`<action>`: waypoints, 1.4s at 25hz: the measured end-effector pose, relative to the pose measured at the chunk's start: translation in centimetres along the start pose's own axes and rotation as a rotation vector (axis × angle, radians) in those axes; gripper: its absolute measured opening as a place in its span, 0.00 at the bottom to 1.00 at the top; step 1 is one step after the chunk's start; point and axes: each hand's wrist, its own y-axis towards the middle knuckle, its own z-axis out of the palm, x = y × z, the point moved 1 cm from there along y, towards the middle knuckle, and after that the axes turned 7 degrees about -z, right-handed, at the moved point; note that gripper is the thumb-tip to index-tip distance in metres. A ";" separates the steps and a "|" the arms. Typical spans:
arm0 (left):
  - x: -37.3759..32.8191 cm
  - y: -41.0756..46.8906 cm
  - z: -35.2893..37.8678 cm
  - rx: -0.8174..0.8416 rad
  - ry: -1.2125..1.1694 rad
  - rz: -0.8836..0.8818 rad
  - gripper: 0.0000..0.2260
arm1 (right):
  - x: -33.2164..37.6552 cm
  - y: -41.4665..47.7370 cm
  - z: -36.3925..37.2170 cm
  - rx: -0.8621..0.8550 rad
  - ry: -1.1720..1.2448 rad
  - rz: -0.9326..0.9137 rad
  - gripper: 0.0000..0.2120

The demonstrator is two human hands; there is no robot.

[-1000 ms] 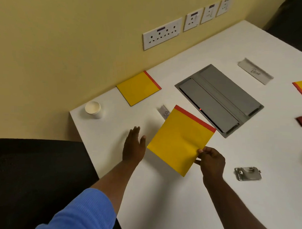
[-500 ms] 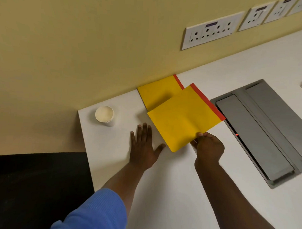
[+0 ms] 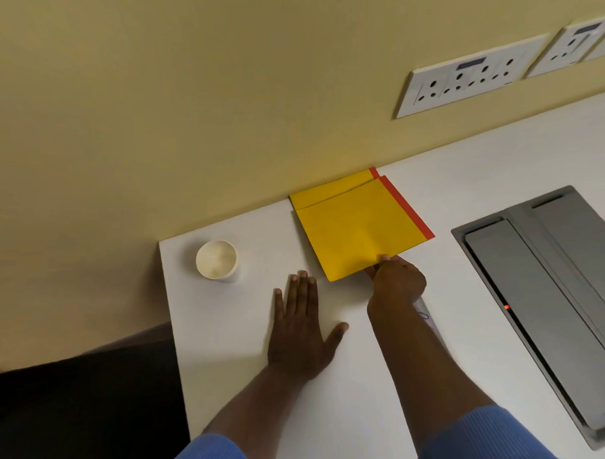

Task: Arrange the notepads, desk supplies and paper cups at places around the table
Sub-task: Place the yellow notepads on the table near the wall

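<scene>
A yellow notepad with a red spine (image 3: 356, 231) lies almost squarely over a second yellow notepad (image 3: 326, 192), whose far strip shows against the wall. My right hand (image 3: 397, 279) pinches the top pad's near edge, thumb on top. My left hand (image 3: 301, 329) rests flat on the white table (image 3: 221, 346), fingers spread, holding nothing. A white paper cup (image 3: 216, 260) stands upright near the table's left corner, left of both hands. A small white card with blue writing (image 3: 423, 314) peeks out from under my right wrist.
A grey metal cable hatch (image 3: 546, 289) with a small red light is set into the table on the right. White wall sockets (image 3: 470, 84) line the yellow wall behind. The table's left edge drops off beside a dark chair (image 3: 75, 410).
My right hand carried the held notepad toward the wall and set it down over the other notepad. My left hand settled flat on the table. The view swung left and closer.
</scene>
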 end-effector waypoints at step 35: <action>-0.3 -0.1 -1.2 0.100 0.094 -0.040 0.50 | -3.1 -6.0 -2.2 0.308 -0.481 -0.423 0.28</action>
